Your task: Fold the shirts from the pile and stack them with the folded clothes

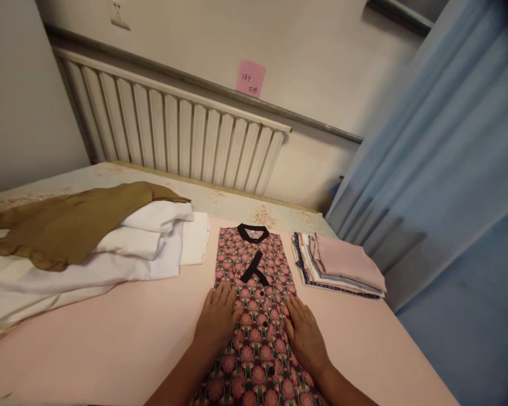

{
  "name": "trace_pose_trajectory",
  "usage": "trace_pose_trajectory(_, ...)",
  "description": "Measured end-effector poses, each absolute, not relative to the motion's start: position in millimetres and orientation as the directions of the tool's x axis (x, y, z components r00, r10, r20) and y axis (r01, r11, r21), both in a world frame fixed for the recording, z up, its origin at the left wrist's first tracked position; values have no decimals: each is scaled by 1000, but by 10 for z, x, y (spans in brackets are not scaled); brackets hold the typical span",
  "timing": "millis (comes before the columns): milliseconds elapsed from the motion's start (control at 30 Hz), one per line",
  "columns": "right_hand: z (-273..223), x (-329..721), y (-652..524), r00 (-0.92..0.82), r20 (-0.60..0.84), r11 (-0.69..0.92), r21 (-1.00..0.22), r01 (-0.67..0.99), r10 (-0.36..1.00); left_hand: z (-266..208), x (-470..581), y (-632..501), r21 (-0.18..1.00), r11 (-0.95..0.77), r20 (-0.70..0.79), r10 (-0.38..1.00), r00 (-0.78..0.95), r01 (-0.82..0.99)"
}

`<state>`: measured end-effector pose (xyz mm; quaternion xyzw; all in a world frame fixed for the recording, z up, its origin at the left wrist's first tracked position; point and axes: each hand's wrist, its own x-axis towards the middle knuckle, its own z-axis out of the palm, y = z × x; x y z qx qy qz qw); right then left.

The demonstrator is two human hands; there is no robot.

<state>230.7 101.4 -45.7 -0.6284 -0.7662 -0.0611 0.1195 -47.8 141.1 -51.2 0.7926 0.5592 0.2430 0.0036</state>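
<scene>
A patterned shirt with pink flowers, a black collar and dark buttons lies front up, its sides folded in to a narrow strip. Two black bands cross on its chest. My left hand rests flat on the shirt's left edge, fingers stretched forward. On the opposite edge, my right hand lies flat with its fingers extended too. Neither hand grips the cloth. The shirt's lower end runs out of the picture at the bottom.
Left of the shirt is a loose heap of white garments with a brown garment on top. A stack of folded clothes sits at right. Behind the table are a radiator and a pink note; a blue curtain hangs at right.
</scene>
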Motion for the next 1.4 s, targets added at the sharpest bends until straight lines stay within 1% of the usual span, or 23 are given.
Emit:
trace_pose_trajectory(133,-433,2293,1008,-177,246,196,-55,979,953,-502,-521,1434,372,-403,418,877,237,836)
trace_pose_trajectory(200,-424,2287,1004,-172,246,191,-58,980,954,-490,-552,1463,461,-383,456,876,157,801)
trace_pose_trajectory(267,-423,2287,1003,-169,250,189,-61,980,953,-481,-590,1501,564,-328,476,879,26,758)
trace_pose_trajectory(333,-430,2291,1004,-169,250,189,-60,980,953,-471,-634,1542,653,-243,434,896,-92,717)
trace_pose_trajectory(400,-439,2296,1008,-169,250,189,-56,980,953,-455,-676,1576,718,-157,353,922,-160,678)
trace_pose_trajectory(467,-447,2302,1011,-170,250,188,-51,981,953,-424,-708,1597,763,-103,288,938,-192,638)
trace_pose_trajectory(567,-453,2305,1012,-171,250,188,-48,981,953,-352,-732,1603,809,-90,246,950,-195,580)
trace_pose_trajectory(700,-441,2300,1010,-169,258,190,-58,980,951,-256,-742,1589,846,-83,198,966,-165,526)
trace_pose_trajectory(900,-408,2282,1002,-164,247,182,-53,982,955,-268,-760,1603,862,-19,134,972,-191,507)
trace_pose_trajectory(1100,-434,2299,1007,-166,241,181,-41,983,956,-309,-816,1648,826,18,98,980,-174,564)
trace_pose_trajectory(1400,-441,2298,1008,-166,249,185,-55,981,954,-209,-865,1625,790,73,21,989,-147,608)
